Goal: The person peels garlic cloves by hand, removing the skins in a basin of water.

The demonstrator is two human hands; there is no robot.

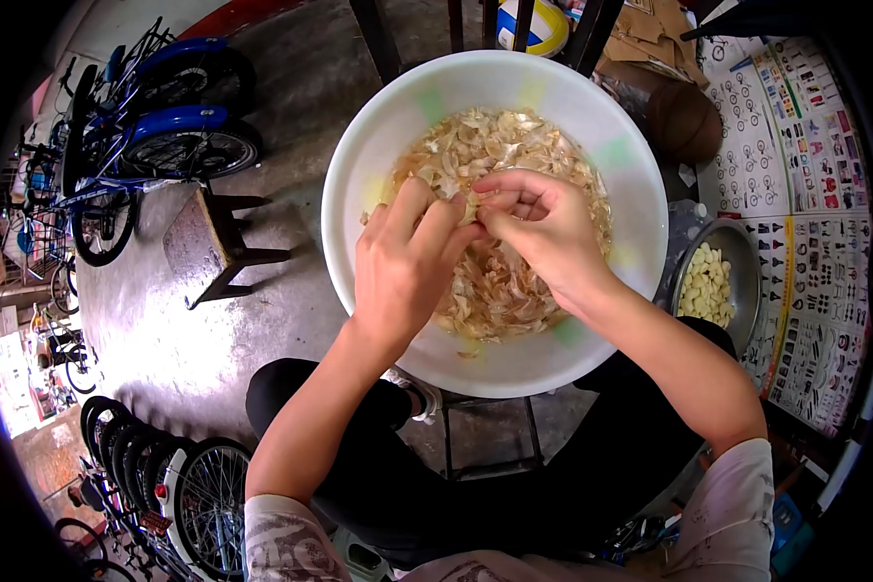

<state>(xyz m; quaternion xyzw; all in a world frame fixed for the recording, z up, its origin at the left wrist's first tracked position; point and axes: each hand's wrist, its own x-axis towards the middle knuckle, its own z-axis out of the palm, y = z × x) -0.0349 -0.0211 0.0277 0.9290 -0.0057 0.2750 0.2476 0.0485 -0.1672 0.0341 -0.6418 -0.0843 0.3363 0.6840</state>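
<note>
Both my hands meet over a large white plastic basin (351,145). Papery garlic skins (500,301) lie in a shallow layer of water inside it. My left hand (403,257) is closed, its thumb and fingers pinching a small garlic clove (471,206) that is mostly covered. From the other side, my right hand (553,228) pinches at the same clove with thumb and forefinger, the other fingers curled. Peeled garlic cloves (706,286) fill part of a metal bowl (744,257) to the right of the basin.
A wooden stool (202,242) stands on the concrete floor at left, near several bicycles (179,136). Behind the basin are dark bars (456,24) and a volleyball (538,24). A brown ball (684,118) and a printed sheet (815,291) are at right.
</note>
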